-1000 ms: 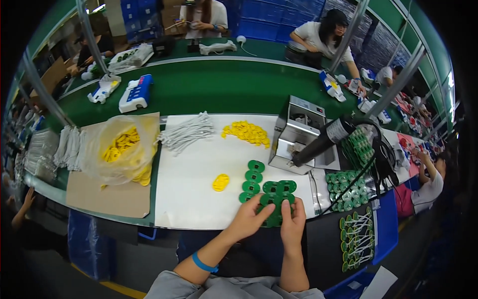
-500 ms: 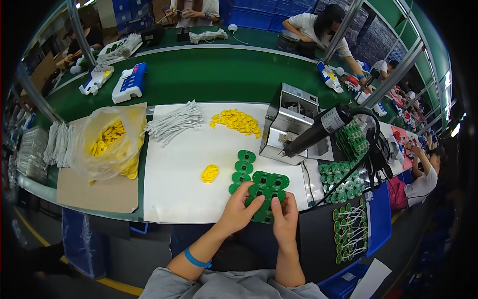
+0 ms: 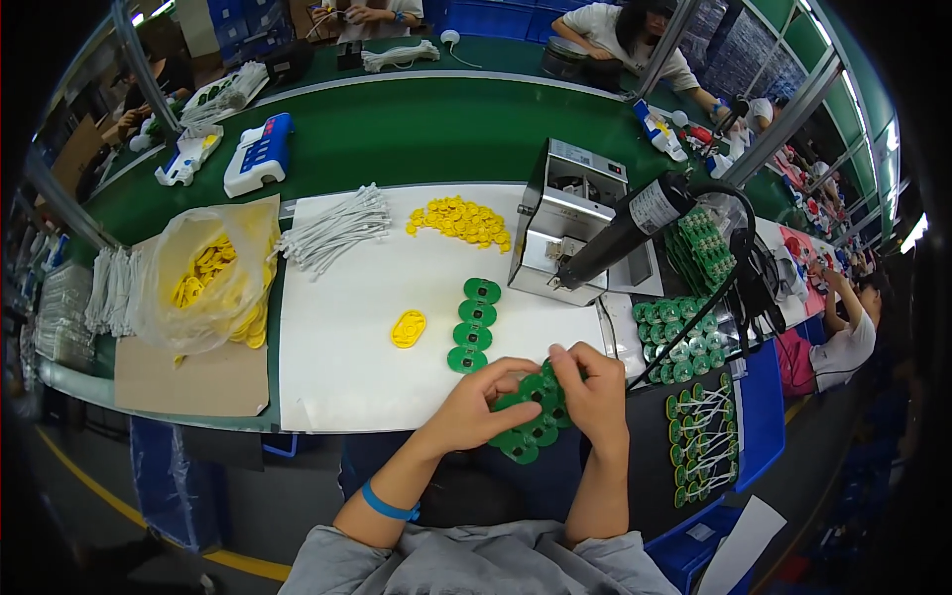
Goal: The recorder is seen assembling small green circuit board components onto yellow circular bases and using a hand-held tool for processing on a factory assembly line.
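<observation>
A panel of joined round green circuit boards [image 3: 522,442] is held at the front edge of the white work surface. My left hand [image 3: 483,405] grips its left side, thumb lying across the face. The fingers of my right hand [image 3: 595,392] are closed at its upper right corner and partly hide it. Just beyond my hands, a strip of round green circuit boards [image 3: 477,313] lies on the white sheet [image 3: 337,337]. To its left rests a single yellow oval plastic part [image 3: 408,329].
A pile of small yellow parts [image 3: 459,220] and a bundle of white cables [image 3: 337,230] lie farther back. At left stands a plastic bag of yellow parts [image 3: 188,307]. A metal machine [image 3: 565,213] with a black cylinder [image 3: 625,230] stands at right, near wired boards [image 3: 702,436]. Co-workers sit beyond.
The held panel has come toward me and tilted, away from the strip. My right hand has moved up to the panel's upper corner, and the strip now shows uncovered.
</observation>
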Motion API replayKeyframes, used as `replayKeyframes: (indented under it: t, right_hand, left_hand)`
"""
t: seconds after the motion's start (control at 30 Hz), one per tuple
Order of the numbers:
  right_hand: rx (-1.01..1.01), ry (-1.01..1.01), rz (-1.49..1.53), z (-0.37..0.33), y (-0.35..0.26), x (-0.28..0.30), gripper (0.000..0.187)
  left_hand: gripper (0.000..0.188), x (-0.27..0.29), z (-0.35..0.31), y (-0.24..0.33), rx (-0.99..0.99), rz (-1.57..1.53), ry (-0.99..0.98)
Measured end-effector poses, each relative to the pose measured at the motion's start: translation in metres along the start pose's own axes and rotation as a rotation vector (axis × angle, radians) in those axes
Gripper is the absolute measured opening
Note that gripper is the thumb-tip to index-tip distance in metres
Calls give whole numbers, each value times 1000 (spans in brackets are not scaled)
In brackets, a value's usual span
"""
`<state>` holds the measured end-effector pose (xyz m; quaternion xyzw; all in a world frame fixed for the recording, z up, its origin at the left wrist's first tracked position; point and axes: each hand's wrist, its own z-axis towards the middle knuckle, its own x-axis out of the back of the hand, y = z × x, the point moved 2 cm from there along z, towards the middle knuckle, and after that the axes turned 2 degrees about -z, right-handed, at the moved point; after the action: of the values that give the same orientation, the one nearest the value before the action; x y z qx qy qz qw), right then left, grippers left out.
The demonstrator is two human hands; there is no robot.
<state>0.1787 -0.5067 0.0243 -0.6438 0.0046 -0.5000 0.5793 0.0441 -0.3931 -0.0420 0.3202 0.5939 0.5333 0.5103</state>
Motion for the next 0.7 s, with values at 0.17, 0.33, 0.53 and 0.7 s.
replayKeyframes:
  t: [0.17,0.33,0.53,0.7]
  right_hand:
    - [-126,432,397,-2,10,-18,40]
    - [-98,631,308,-8,-1,-47,41]
    - [-69,619,368,-12,15,-64,36]
    - [-78,471,503,-13,21,-69,42]
  left_hand:
    - [59,13,-3,11,-1,-496,-45]
    - [45,12,-2,7,81,-410,174]
    - [30,17,-5,4,53,-210,272]
    - [28,23,-8,2,41,-161,301]
